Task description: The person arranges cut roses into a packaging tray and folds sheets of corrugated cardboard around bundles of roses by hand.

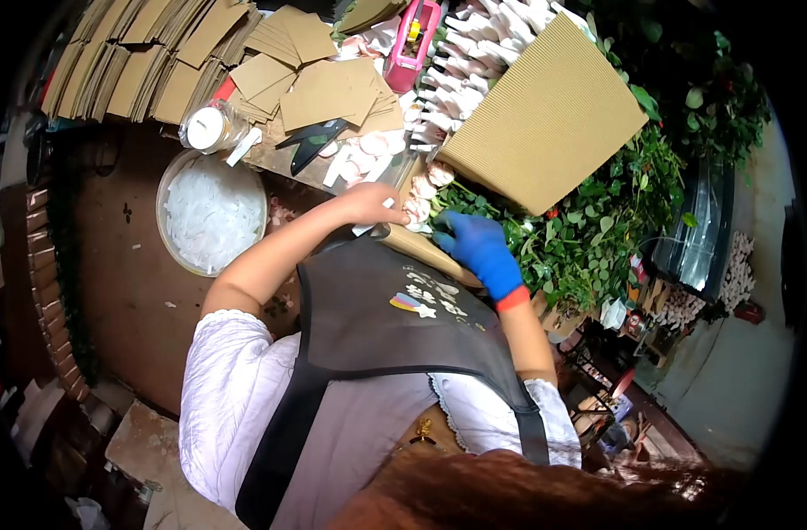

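My left hand (373,205), bare, has its fingers curled in at the edge of a row of pale pink roses (418,208); what its fingertips hold is hidden. A small white strip shows by its fingers. On my right hand (476,247) is a blue glove with a red cuff. Its fingers are bent round green rose stems (439,228) just below the flower heads. The roses lie on brown cardboard (426,251) in front of the dark apron. A large corrugated cardboard sheet (545,115) stands tilted beyond my right hand.
Cardboard pieces (328,93), black-handled scissors (313,143) and a pink tape dispenser (412,44) are on the table. A round tub of white strips (211,212) stands at left, beside a clear jar (211,129). Wrapped white bundles (483,53) and leafy stems (589,230) are at right.
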Demonstrator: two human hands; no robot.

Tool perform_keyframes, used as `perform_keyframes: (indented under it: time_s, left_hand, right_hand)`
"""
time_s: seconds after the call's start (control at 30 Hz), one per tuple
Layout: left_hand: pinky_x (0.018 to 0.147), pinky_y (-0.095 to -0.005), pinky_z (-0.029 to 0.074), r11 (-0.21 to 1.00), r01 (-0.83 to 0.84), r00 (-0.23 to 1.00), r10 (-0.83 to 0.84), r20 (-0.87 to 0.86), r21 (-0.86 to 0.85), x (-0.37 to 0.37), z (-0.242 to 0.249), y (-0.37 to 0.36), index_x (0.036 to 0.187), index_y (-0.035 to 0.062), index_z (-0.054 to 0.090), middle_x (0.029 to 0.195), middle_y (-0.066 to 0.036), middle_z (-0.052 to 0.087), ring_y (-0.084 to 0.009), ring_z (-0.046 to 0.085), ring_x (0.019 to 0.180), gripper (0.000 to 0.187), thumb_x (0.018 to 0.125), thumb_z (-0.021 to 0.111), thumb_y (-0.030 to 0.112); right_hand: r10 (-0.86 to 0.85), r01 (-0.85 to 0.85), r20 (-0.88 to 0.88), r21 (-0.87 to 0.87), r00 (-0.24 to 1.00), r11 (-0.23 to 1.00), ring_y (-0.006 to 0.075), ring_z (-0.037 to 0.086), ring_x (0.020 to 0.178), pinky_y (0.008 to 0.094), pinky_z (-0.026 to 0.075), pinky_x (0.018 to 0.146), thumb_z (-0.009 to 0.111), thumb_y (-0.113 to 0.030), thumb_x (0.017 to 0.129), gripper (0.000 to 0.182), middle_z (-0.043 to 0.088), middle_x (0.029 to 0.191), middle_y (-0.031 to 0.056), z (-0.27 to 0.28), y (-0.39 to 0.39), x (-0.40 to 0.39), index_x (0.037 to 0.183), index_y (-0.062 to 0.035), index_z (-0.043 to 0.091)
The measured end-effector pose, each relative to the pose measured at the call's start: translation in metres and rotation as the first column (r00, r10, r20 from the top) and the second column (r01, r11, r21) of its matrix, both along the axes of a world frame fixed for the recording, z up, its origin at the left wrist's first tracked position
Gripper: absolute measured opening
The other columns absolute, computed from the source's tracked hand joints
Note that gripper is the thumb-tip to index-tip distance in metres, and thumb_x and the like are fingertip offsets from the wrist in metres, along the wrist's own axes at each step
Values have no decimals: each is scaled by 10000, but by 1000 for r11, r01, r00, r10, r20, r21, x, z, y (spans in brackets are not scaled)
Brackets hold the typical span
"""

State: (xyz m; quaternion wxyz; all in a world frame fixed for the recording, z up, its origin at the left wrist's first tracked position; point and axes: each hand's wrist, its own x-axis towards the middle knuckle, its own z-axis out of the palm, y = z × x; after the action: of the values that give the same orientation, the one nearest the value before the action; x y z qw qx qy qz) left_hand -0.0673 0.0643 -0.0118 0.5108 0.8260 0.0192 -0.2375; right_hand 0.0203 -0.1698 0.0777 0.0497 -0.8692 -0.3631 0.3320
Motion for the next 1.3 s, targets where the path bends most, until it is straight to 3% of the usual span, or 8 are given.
perform_keyframes:
  time_s: [0.37, 0.5, 0.6, 0.7, 0.8, 0.9, 1.17, 1.3]
  left_hand:
    - [659, -284, 441, 874, -396, 914, 403, -37, -281, -23, -36, -33, 917, 5, 674, 754, 0, 607, -104, 530, 713, 305, 975, 641, 302]
    - [672, -321, 468, 601, -742, 607, 790, 82, -299, -48, -28, 14, 923, 19, 685, 737, -38, 634, -128, 556, 716, 313, 963, 644, 326]
    - [685, -387, 509, 696, -655, 755, 614, 229, 294, -95, -5, 117, 964, 52, 717, 836, -135, 719, -255, 686, 760, 299, 925, 667, 345]
    - [802, -448, 493, 242, 20, 975, 212, -73, 970, -125, 46, 149, 978, 124, 730, 941, -114, 726, -327, 653, 891, 305, 831, 738, 391]
    - [889, -429, 493, 539, -136, 987, 145, 68, 831, -96, 38, 122, 1017, 64, 715, 1010, -131, 714, -334, 627, 1060, 435, 796, 785, 431]
    - [1001, -415, 454, 911, -353, 930, 315, 192, 215, -32, 36, 34, 1263, -10, 532, 1186, -228, 624, -370, 582, 1165, 724, 752, 844, 397]
    - [1161, -446, 286, 998, 16, 982, -28, 189, 62, 21, -40, -26, 1443, -11, 234, 1391, -259, 325, -414, 290, 1380, 1170, 626, 921, 469]
    - [1163, -455, 279, 995, 33, 964, -57, 258, 96, 19, -46, -27, 1443, -11, 224, 1395, -271, 321, -421, 284, 1379, 1156, 652, 903, 487]
  right_hand:
    - [136, -120, 71, -195, 988, 973, 319, 717, 876, 461, 556, 761, 636, -354, 880, 283, 735, 919, 153, -44, 10, -5, 943, -95, 730]
    - [160, -144, 51, -229, 986, 963, 306, 724, 884, 437, 560, 747, 603, -263, 882, 240, 744, 936, 151, -44, 12, -4, 918, -75, 747]
    - [254, -229, 65, -262, 965, 938, 292, 729, 893, 421, 559, 737, 598, -219, 887, 216, 751, 948, 131, -43, 10, -1, 938, -83, 757]
    - [386, -340, 87, -328, 918, 882, 278, 732, 908, 408, 556, 736, 622, -177, 877, 189, 756, 963, 109, -52, 18, -3, 962, -84, 764]
    - [490, -433, 61, -382, 870, 817, 273, 734, 913, 394, 557, 721, 685, -154, 843, 182, 756, 980, 98, -42, 31, -2, 983, -68, 764]
    - [517, -469, 14, -397, 856, 789, 275, 734, 914, 391, 558, 731, 680, -147, 848, 184, 755, 991, 105, -30, 39, 1, 993, -71, 765]
    - [-3, 10, 72, -97, 997, 995, 323, 716, 925, 450, 554, 776, 590, -270, 905, 236, 738, 973, 137, 7, 16, 5, 1017, -78, 670]
    - [119, -107, 170, -79, 978, 991, 331, 702, 849, 473, 532, 728, 588, -359, 902, 293, 718, 902, 151, -57, 6, 4, 1085, -131, 614]
